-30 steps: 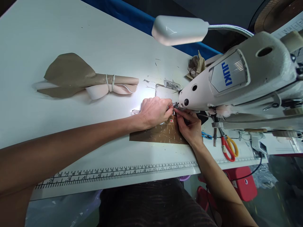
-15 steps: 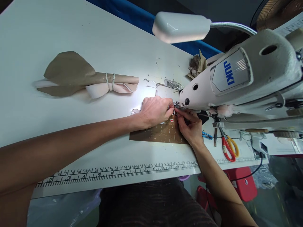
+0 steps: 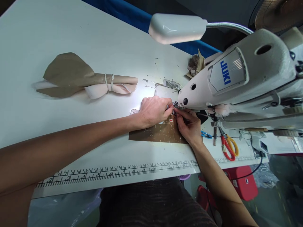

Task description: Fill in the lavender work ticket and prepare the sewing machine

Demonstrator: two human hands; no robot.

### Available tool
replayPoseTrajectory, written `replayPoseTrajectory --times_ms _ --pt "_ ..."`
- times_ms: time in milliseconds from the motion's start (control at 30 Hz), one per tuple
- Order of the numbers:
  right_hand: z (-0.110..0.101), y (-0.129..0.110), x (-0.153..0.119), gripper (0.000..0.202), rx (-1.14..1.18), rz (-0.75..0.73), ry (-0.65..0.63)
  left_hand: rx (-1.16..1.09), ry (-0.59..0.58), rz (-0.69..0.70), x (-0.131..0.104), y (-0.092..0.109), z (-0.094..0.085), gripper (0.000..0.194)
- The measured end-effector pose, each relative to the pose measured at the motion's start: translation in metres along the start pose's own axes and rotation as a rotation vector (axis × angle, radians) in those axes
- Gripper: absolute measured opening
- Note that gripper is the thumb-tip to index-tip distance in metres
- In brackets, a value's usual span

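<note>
Left hand and right hand pinch closed (gripped item indiscernible) at the sewing machine: apparently positioning; next move likely requires steady alignment.

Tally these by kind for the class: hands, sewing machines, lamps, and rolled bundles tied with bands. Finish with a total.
Hands: 2 (left hand, right hand)
Sewing machine: 1
Lamp: 1
Tied bundle: 1
Total: 5
</note>
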State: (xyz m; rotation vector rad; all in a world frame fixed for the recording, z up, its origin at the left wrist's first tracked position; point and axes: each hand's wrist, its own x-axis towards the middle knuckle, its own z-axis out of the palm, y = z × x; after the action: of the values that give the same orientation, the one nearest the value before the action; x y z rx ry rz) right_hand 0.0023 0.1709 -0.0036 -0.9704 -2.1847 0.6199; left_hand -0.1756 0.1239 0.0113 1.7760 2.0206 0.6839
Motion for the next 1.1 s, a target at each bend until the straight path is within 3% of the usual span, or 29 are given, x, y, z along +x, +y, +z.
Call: replayPoseTrajectory --times_ms 300,567,767,1100 --pt "0.000 0.001 0.000 0.026 0.028 0.050 -0.004 0.022 -0.016 -0.010 0.001 0.000 0.000 0.024" --pt "-0.001 0.006 0.010 0.022 0.130 0.204 -0.040 -0.016 -0.017 -0.024 -0.001 0.001 -0.002 0.024" --pt "0.006 0.005 0.015 0.021 0.241 0.216 0.004 -0.020 -0.010 -0.025 -0.001 0.000 -0.004 0.026" --pt "0.013 0.004 0.013 0.029 0.202 0.212 0.024 -0.046 0.020 -0.001 -0.001 -0.003 -0.003 0.028"
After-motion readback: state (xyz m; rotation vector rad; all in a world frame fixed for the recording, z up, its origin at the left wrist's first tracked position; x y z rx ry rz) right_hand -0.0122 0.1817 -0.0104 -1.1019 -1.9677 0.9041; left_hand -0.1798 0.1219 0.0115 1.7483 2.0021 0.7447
